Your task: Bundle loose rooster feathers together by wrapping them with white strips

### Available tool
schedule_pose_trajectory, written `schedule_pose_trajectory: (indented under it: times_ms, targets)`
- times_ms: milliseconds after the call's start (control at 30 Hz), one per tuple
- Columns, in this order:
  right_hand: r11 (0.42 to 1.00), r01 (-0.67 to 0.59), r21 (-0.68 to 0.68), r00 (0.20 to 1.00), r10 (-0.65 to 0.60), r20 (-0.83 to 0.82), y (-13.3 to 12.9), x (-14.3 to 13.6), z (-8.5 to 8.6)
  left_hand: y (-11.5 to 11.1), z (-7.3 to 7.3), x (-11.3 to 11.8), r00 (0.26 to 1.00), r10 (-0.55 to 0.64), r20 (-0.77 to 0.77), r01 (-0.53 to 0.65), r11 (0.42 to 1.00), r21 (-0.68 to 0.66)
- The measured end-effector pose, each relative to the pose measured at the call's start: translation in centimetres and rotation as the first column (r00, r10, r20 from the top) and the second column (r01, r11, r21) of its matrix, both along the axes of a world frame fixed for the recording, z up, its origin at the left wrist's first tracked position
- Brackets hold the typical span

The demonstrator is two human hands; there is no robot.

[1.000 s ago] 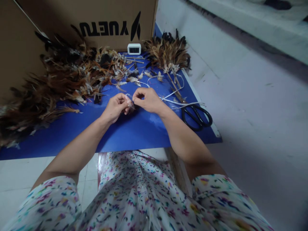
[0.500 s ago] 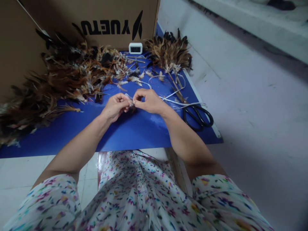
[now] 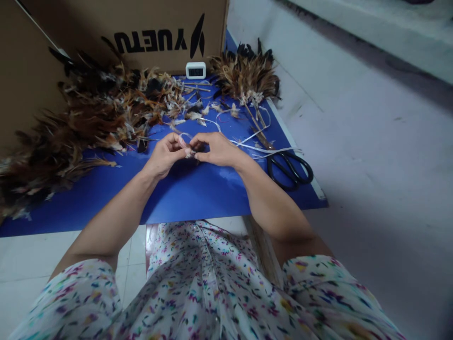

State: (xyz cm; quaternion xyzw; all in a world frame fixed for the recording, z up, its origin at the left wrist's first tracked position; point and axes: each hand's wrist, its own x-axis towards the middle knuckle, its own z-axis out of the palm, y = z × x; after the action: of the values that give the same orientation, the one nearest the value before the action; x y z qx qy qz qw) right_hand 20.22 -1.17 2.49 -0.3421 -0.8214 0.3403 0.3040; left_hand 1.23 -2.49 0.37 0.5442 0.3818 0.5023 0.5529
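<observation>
My left hand is closed, pinching a small feather bundle between thumb and fingers just above the table. A thin white strip loops up by its index finger. My right hand comes in from the other side, its thumb and index finger closed around the brown end of the same bundle. The fingers hide much of the bundle. A long white ribbon lies beyond my right wrist, running toward black-handled scissors at the right.
Loose brown and black feathers are heaped along the left and back of the blue table. A feather bunch on sticks lies back right. Behind stand a white digital clock and a cardboard box. A wall borders the right.
My hands have shifted slightly left. The right thumb and index finger have spread around the bundle, and a white loop now shows above the left fingers. The view has tilted slightly.
</observation>
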Motion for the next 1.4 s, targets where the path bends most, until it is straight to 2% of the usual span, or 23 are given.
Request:
schedule_pose_trajectory:
  times_ms: [167, 300, 433, 833, 1133, 1400]
  targets:
    - [1.000, 0.022, -0.010, 0.999, -0.022, 0.035, -0.1, -0.1, 0.1, 0.0, 0.0, -0.1, 0.999, -0.004, -0.047, 0.005, 1.000, 0.024]
    - [0.999, -0.028, 0.034, 0.999, 0.027, 0.040, -0.1, -0.2, -0.1, 0.0, 0.2, -0.1, 0.998, 0.011, -0.057, -0.009, 0.999, 0.043]
    - [0.999, -0.051, -0.018, 0.998, 0.052, 0.035, -0.2, -0.3, -0.2, 0.0, 0.4, -0.2, 0.998, 0.031, -0.063, -0.027, 0.997, 0.070]
    - [1.000, 0.003, 0.023, 1.000, -0.004, 0.013, -0.2, -0.1, 0.0, -0.5, 1.0, 0.0, 0.977, 0.119, -0.177, -0.088, 0.981, 0.172]
    - [0.999, 0.031, 0.032, 0.998, -0.029, -0.052, -0.2, -0.3, 0.3, 0.0, -0.3, -0.2, 0.945, 0.225, -0.237, -0.122, 0.915, 0.385]
    - [0.990, 0.071, -0.124, 0.981, -0.092, -0.171, 0.0, -0.7, -0.2, -0.7, -0.4, 0.3, 0.888, 0.382, -0.255, -0.208, 0.829, 0.520]
